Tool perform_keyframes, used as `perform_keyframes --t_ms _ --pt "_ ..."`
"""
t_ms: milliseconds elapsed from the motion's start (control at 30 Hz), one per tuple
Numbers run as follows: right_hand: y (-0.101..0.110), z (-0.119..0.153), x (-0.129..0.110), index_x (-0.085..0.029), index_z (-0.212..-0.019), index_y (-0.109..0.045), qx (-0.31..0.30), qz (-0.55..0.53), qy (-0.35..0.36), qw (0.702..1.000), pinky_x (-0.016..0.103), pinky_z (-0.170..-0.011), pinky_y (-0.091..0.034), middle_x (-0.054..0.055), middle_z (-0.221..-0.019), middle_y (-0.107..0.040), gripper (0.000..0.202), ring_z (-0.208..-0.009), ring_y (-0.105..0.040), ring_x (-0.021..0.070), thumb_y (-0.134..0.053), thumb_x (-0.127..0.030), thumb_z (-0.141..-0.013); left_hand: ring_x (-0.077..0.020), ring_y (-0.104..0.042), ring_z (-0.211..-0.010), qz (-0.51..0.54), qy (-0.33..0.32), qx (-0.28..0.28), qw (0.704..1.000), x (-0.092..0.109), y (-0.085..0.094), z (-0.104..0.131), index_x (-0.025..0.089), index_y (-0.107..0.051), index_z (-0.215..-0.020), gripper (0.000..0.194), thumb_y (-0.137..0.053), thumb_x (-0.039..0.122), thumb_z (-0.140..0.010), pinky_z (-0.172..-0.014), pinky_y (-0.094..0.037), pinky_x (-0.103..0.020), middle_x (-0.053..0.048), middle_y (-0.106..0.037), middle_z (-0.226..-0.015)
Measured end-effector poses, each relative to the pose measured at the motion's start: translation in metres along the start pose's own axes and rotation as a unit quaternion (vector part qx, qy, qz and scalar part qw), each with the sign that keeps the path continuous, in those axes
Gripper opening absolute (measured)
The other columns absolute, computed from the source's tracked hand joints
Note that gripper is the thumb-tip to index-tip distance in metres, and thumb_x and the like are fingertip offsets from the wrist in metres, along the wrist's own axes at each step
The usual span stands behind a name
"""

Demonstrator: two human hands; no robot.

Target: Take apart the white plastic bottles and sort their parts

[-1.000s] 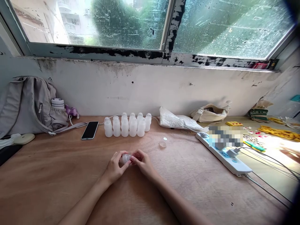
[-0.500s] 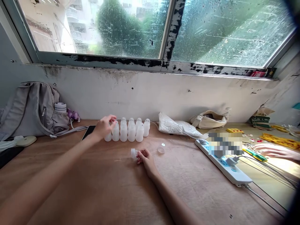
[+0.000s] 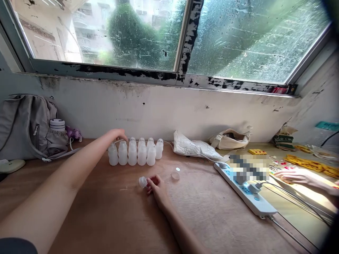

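White translucent bottles (image 3: 132, 154), several of them, stand upright in close rows by the wall. Over the back left of these rows my left hand (image 3: 118, 134) reaches with its fingers bent downward. Its fingertips are hidden behind the bottles, so whether they grip anything cannot be seen. Nearer to me, my right hand (image 3: 156, 186) pinches a small clear ribbed plastic piece (image 3: 142, 182), tilted just above or against the tabletop. To the right of that hand lie a clear round lid (image 3: 175, 175) and a small white disc (image 3: 178, 169).
A white power strip (image 3: 246, 192) with plugs and cables crosses the right side. Behind it another person's hand (image 3: 293, 176) rests near yellow items. Along the wall are a grey backpack (image 3: 29, 123), a white padded bag (image 3: 194, 146) and a beige pouch (image 3: 230, 139).
My left hand has moved from beside the bottles to behind them, its fingers now pointing down. The right hand keeps its hold on the clear piece. The view has shifted slightly.
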State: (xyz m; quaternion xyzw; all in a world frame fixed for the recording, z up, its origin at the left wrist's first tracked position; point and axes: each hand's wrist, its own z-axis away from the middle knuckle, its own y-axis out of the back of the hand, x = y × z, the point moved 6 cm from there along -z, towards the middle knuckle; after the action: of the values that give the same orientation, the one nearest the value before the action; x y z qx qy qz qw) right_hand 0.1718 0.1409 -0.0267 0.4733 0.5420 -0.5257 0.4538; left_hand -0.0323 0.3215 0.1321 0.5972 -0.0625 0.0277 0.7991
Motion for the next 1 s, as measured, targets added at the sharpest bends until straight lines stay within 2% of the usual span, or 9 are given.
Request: perform_keyframes --t_ms 200,400,533,633,667,733,800,867,1000 --pt "-0.003 0.000 0.000 -0.016 -0.068 -0.047 -0.006 0.009 -0.009 1.000 0.018 -0.031 -0.039 -0.004 -0.051 -0.053 0.029 -0.037 -0.047 0.0076 -0.061 -0.041 -0.066 -0.0256 -0.060 -0.062 -0.012 0.006 -0.030 0.999 0.004 -0.014 -0.004 0.015 -0.059 -0.055 0.025 -0.072 0.034 -0.044 -0.060 -0.045 -0.033 -0.007 -0.061 -0.052" --pt "-0.003 -0.001 0.000 -0.016 -0.068 -0.046 -0.007 0.016 -0.005 1.000 0.018 -0.031 -0.039 -0.004 -0.051 -0.053 0.027 -0.036 -0.047 0.0076 -0.060 -0.040 -0.068 -0.0241 -0.059 -0.060 -0.017 -0.006 0.035 0.999 -0.005 0.000 -0.001 0.014 -0.060 -0.056 0.019 -0.068 0.028 -0.047 -0.059 -0.044 -0.031 -0.007 -0.061 -0.050" --pt "-0.002 -0.002 0.002 -0.016 -0.070 -0.047 -0.008 0.019 -0.001 1.000 0.017 -0.031 -0.039 -0.004 -0.051 -0.054 0.025 -0.036 -0.047 0.0069 -0.060 -0.037 -0.068 -0.0232 -0.058 -0.076 -0.005 -0.037 0.163 0.986 -0.013 0.042 0.017 0.013 -0.063 -0.075 0.026 -0.062 0.029 -0.054 -0.068 -0.044 -0.028 -0.008 -0.065 -0.074" --pt "-0.001 -0.003 0.003 -0.015 -0.071 -0.048 -0.012 0.019 0.004 1.000 0.017 -0.032 -0.040 -0.004 -0.052 -0.054 0.025 -0.037 -0.048 0.0072 -0.060 -0.037 -0.069 -0.0229 -0.055 -0.088 0.011 -0.046 0.278 0.960 -0.019 0.076 0.048 0.015 -0.059 -0.095 0.036 -0.054 0.034 -0.065 -0.076 -0.042 -0.029 -0.008 -0.061 -0.094" --pt "-0.001 -0.002 0.002 -0.015 -0.071 -0.048 -0.014 0.018 0.005 1.000 0.018 -0.032 -0.041 -0.004 -0.051 -0.054 0.026 -0.037 -0.048 0.0074 -0.060 -0.038 -0.069 -0.0215 -0.055 -0.088 0.026 -0.057 0.324 0.944 -0.019 0.085 0.062 0.016 -0.058 -0.098 0.036 -0.051 0.035 -0.067 -0.077 -0.042 -0.029 -0.008 -0.060 -0.098" --pt "-0.001 -0.002 0.001 -0.015 -0.071 -0.049 -0.014 0.013 0.004 1.000 0.018 -0.032 -0.041 -0.003 -0.051 -0.055 0.026 -0.037 -0.049 0.0079 -0.061 -0.038 -0.068 -0.0188 -0.056 -0.080 0.108 -0.129 0.448 0.878 -0.014 0.098 0.099 0.016 -0.059 -0.094 0.031 -0.051 0.034 -0.069 -0.073 -0.044 -0.028 -0.007 -0.059 -0.095" --pt "-0.001 -0.002 0.000 -0.015 -0.070 -0.049 -0.010 0.000 0.001 1.000 0.019 -0.032 -0.041 -0.003 -0.051 -0.055 0.026 -0.036 -0.049 0.0082 -0.062 -0.039 -0.067 -0.0170 -0.055 -0.082 0.185 -0.199 0.493 0.827 -0.008 0.091 0.132 0.016 -0.059 -0.093 0.029 -0.048 0.033 -0.072 -0.068 -0.046 -0.025 -0.006 -0.058 -0.096" --pt "-0.001 -0.001 -0.001 -0.015 -0.069 -0.050 -0.006 -0.023 -0.004 1.000 0.019 -0.032 -0.041 -0.003 -0.051 -0.055 0.027 -0.036 -0.049 0.0084 -0.063 -0.038 -0.066 -0.0155 -0.055 -0.083 0.244 -0.244 0.491 0.800 0.001 0.068 0.158 0.016 -0.058 -0.093 0.027 -0.046 0.032 -0.075 -0.069 -0.047 -0.025 -0.005 -0.057 -0.096" --pt "0.001 0.000 -0.002 -0.015 -0.068 -0.051 0.003 -0.061 -0.013 0.998 0.019 -0.032 -0.041 -0.003 -0.052 -0.055 0.027 -0.037 -0.049 0.0081 -0.065 -0.038 -0.063 -0.0166 -0.055 -0.086 0.311 -0.279 0.433 0.799 0.019 -0.009 0.185 0.017 -0.056 -0.094 0.025 -0.049 0.034 -0.076 -0.075 -0.047 -0.029 -0.004 -0.058 -0.092"
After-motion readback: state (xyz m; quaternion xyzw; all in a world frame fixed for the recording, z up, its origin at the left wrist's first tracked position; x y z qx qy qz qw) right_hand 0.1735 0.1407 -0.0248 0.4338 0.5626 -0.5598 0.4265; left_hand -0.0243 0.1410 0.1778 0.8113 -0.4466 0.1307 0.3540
